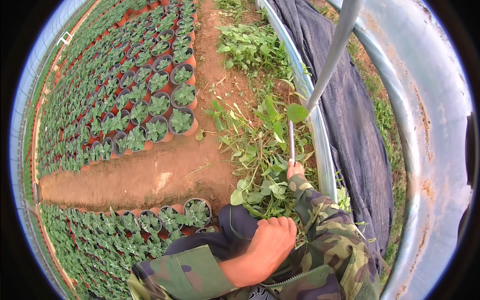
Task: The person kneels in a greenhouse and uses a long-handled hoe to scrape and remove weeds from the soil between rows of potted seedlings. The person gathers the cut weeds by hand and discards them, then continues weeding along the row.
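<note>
My right hand (295,169) grips the metal handle of a hand tool (291,140). The handle points away from me along the bed edge, and leaves hide its far end, so its kind is unclear. Leafy green weeds (258,153) lie and stand to the left of the handle, some with bare stems tangled over the soil. My left hand (264,247) is curled into a fist above my knee (236,225), just short of the nearest leaves. Its fingertips are turned out of sight, and nothing shows in it.
Rows of potted seedlings (182,122) fill the left side, with more pots (197,213) beside my knee. A bare soil path (150,176) runs between them. At right are a plastic film edge (324,161), a slanting metal pole (333,56) and dark shade cloth (356,131).
</note>
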Demonstrator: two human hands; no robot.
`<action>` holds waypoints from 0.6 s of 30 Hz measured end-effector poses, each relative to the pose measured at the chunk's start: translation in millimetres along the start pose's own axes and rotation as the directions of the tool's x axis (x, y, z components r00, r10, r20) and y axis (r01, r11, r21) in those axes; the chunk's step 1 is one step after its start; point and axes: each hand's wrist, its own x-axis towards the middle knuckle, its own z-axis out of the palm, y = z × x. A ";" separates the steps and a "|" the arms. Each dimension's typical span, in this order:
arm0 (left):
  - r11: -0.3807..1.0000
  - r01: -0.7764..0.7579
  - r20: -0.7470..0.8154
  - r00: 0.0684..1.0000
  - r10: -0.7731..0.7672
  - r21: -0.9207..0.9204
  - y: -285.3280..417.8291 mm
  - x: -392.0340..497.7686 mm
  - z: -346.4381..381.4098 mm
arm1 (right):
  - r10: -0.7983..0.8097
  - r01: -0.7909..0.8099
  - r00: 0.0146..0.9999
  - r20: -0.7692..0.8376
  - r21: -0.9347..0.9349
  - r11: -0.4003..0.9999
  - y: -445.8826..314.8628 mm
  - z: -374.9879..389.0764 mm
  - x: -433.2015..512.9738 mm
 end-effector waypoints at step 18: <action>0.999 -0.030 -0.029 0.999 0.030 0.014 3.4 4.0 -2.2 | -0.125 0.120 0.992 0.008 0.228 0.966 59.7 0.4 -62.6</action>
